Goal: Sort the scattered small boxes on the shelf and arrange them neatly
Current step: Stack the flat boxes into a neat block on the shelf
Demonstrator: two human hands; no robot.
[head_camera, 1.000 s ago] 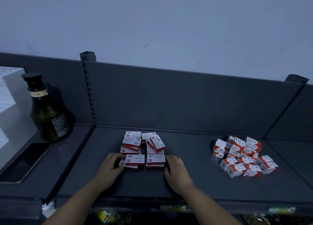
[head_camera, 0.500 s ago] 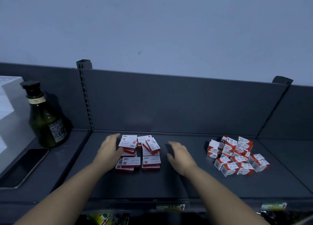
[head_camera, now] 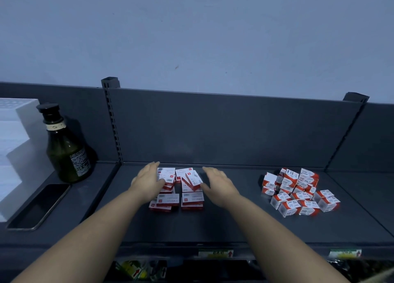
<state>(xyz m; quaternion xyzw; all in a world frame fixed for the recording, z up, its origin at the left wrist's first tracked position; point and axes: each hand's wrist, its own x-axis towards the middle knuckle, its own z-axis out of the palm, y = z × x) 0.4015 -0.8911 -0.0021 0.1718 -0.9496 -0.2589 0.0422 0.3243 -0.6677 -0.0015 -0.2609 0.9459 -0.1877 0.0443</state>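
Red & white flat boxes (head_camera: 191, 197) sit in a messy pile mid shelf (head_camera: 213, 225), w/ the left grip (head_camera: 149, 181) open, touching its left side, the right grip (head_camera: 219, 185) open too, holding nothing, just by its right, & cube boxes (head_camera: 298, 194) heaped well apart at right.

- We take this for a shop: a dark metal shelf (head_camera: 213, 225) of the retail kind fills the lower half of the frame.
- We see a slotted upright (head_camera: 114, 122) left of centre, beside a plain back panel (head_camera: 223, 129).
- We note price labels (head_camera: 215, 253) on the shelf's front edge, at the bottom.
- We see many identical red-and-white small boxes (head_camera: 298, 193), grouped at centre and right.
- We glimpse packaged goods (head_camera: 136, 271) below, at bottom left.
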